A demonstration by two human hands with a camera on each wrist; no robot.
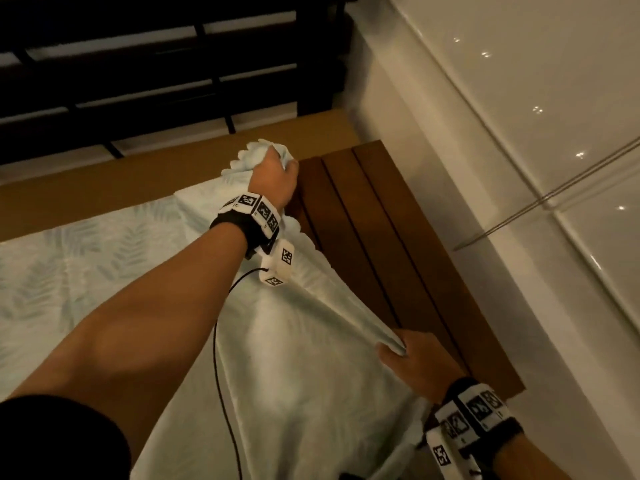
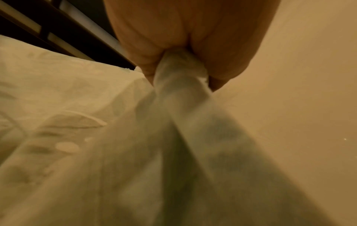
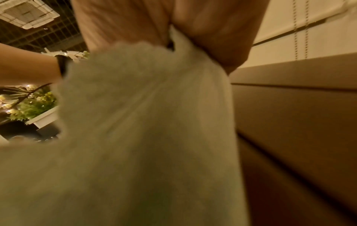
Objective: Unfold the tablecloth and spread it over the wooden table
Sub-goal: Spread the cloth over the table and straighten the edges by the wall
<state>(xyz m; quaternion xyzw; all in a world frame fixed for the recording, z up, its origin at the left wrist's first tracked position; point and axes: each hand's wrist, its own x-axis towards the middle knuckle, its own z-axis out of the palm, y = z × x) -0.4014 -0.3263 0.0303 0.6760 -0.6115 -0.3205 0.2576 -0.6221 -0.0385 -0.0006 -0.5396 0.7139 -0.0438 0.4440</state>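
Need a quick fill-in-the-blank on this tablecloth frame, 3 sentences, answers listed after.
1. Both the left hand and the right hand grip the edge of the ____.
2. The slats of the wooden table that are not yet covered lie on the person's ____ side.
3. The pale tablecloth is printed with a faint ____ pattern.

Missing words: tablecloth; right; leaf

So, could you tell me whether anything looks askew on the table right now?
Yes: the tablecloth is bunched in the left hand and right hand, lying skewed, so several planks of the wooden table on the right are bare.
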